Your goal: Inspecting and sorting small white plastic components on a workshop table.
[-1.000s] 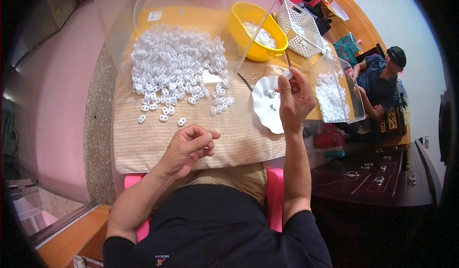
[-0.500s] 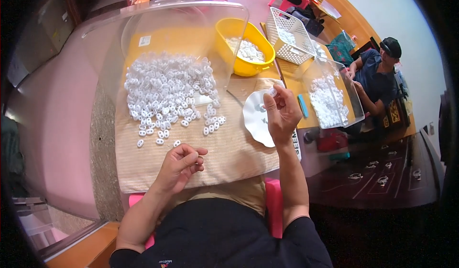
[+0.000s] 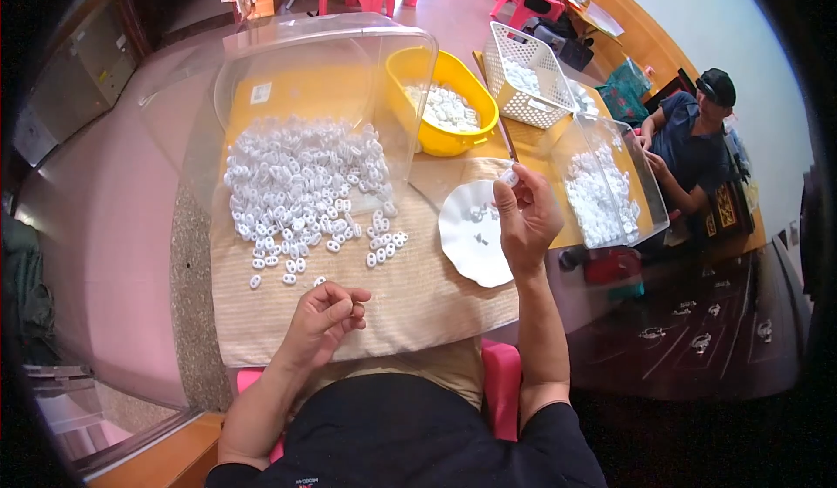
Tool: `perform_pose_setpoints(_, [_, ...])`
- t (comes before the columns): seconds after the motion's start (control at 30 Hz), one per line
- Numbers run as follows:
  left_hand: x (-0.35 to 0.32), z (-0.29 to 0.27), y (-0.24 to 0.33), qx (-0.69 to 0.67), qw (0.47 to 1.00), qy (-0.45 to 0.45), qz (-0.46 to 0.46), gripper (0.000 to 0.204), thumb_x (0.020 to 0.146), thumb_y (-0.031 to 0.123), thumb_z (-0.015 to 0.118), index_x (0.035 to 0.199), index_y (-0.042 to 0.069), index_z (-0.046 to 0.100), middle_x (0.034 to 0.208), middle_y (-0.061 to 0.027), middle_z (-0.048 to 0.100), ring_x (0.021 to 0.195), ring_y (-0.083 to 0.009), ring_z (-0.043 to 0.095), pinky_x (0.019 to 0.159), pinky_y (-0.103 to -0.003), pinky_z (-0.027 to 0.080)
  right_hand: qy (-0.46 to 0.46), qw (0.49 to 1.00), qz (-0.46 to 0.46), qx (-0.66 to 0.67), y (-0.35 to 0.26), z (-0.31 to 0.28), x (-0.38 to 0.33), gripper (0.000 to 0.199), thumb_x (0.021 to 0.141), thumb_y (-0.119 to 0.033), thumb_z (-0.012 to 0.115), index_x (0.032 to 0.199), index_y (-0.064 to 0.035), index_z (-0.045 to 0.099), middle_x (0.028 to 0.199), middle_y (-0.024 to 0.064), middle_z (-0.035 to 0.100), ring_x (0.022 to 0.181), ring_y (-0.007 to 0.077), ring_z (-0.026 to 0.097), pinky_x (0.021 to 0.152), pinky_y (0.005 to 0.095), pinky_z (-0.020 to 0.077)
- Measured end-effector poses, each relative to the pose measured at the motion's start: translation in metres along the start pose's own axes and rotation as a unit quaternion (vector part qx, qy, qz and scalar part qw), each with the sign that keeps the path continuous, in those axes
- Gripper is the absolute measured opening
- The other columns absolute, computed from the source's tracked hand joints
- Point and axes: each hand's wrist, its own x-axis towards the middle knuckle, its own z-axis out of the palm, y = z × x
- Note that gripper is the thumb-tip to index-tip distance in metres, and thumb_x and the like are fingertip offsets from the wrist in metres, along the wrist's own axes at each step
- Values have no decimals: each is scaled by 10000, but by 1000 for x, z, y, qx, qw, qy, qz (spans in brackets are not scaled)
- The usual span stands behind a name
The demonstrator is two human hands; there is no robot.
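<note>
My right hand (image 3: 530, 222) is raised over the right side of a scallop-edged white dish (image 3: 466, 257), pinching a small white plastic piece (image 3: 508, 177) between thumb and fingertips. Small grey metal parts (image 3: 481, 239) lie in the dish. Low over the cloth's near edge, my left hand (image 3: 324, 321) has its fingers curled in toward the thumb; whatever may be between them is too small to make out. Beyond it spreads a big heap of white two-holed oval pieces (image 3: 301, 179), spilling out of a clear plastic bin (image 3: 336, 30). A few loose pieces (image 3: 377, 244) lie nearer the dish.
A beige striped cloth (image 3: 418, 318) covers the table. Behind the dish stand a yellow tub (image 3: 445, 144) and a white perforated basket (image 3: 554, 113), both holding white pieces. A clear box (image 3: 645, 218) of white parts is at right, where another person (image 3: 689, 139) sits.
My right hand has shifted slightly right and lower, still pinching the white piece. The fingers of my left hand have drawn closer together. The whole view has tilted a little.
</note>
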Motion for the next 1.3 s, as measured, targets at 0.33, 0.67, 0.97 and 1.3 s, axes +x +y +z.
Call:
perform_pose_setpoints(0.33, [4,-5,-6,-6,1000,21,-5,99,885,78,665,940,44,590,1120,-146,622,864,-147,636,793,-335,548,15,999,3,-42,5,7,45,267,849,-93,722,1068,20,619,854,51,608,721,96,580,656,221,479])
perform_pose_setpoints(0.67, [7,-3,-4,-11,999,39,-12,95,872,60,671,928,32,599,1104,-157,620,862,-156,640,791,-333,550,47,999,-28,3,20,36,86,257,851,-83,724,1073,8,630,876,57,621,728,87,594,652,213,511])
perform_pose_setpoints(0.97, [7,2,-5,1,999,51,-13,62,891,48,644,926,31,595,1093,-155,620,837,-146,632,771,-322,544,-40,979,-56,-191,76,61,117,246,816,-92,722,1028,16,658,848,128,658,631,183,635,562,276,501])
perform_pose_setpoints(1.3, [4,-1,-7,8,998,55,-12,53,897,46,638,917,29,593,1075,-140,629,809,-131,623,754,-309,537,-60,993,-16,-99,63,31,87,189,824,-59,719,990,21,678,808,73,671,626,96,584,575,207,471])
